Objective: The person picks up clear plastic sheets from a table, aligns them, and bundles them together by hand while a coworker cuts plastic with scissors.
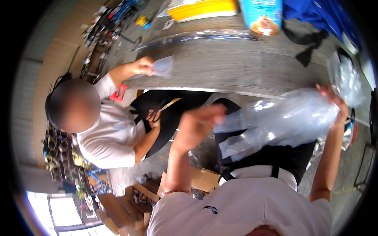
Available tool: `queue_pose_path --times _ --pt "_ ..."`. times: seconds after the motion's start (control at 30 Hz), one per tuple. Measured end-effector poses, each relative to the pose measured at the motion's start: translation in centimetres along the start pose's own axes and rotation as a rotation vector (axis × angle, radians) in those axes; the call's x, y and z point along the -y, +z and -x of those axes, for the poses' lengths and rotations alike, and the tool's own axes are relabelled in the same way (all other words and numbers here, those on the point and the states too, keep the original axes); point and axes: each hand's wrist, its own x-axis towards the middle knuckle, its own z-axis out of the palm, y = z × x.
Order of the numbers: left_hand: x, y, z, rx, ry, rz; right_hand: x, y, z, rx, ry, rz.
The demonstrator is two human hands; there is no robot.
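Observation:
Across my lap lies a clear plastic bag, long and crinkled, with loose flaps at its left end. My right hand is closed on its right end, thumb and fingers gripping the film near the table edge. By the bag's left end, my left hand is raised and smeared by motion; whether its fingers hold any film cannot be made out. Past my right hand, a bunch of clear plastic hangs at the table's right end.
A grey table stretches ahead, bearing a yellow box, a blue pouch and a black strap. At left, a seated co-worker holds a small clear plastic piece over it. Cardboard boxes stand behind on the left.

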Motion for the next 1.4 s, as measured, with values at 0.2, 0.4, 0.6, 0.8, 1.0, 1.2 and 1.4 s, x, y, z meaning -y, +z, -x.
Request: queue_pose_path --times 0.2,0.4,0.6,0.8,1.0,1.2,1.4 --pt "4.3 -9.7 -0.8 -0.916 0.174 -1.024 -1.3 1.0 -0.5 -0.077 -0.016 -0.147" --pt "7.1 -12.5 -9.6 -0.601 0.312 -1.268 -1.4 0.5 -0.3 -0.108 -0.026 -0.039" --pt "6.9 -8.0 -13.5 -0.507 0.314 -1.035 -1.3 1.2 -0.2 -0.127 -0.086 0.053" --pt "3.0 -0.6 -13.6 -0.431 0.524 -1.009 -1.0 1.7 -0.4 -0.133 -0.083 0.062" --pt "2.2 3.8 -14.7 -0.246 0.459 -1.015 -0.8 2.5 -0.4 -0.177 -0.083 0.117" --pt "2.1 4.8 -15.1 -0.196 0.446 -1.136 -0.9 2.1 -0.3 -0.158 -0.089 0.128" --pt "2.5 5.0 -15.4 -0.206 0.486 -1.221 -0.9 2.2 -0.2 -0.163 -0.098 0.114"
